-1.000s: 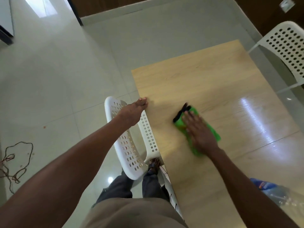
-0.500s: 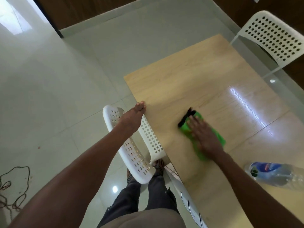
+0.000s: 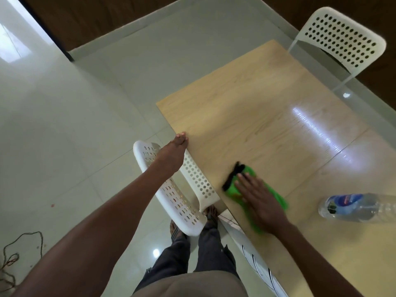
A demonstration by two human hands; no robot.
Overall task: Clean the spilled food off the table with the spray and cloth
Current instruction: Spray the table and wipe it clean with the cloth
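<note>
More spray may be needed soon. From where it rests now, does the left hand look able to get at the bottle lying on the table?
Probably not easily. The left hand rests at the table's near edge, while the bottle lies beyond the right hand and green cloth. The left arm would have to cross over them; the right hand is nearer.

Both arms outstretched, right hand (image 3: 260, 202) flat

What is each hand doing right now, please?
Left hand: open, holding nothing, fingers resting on the table edge.
Right hand: open and flat, pressing the cloth onto the table.
</note>
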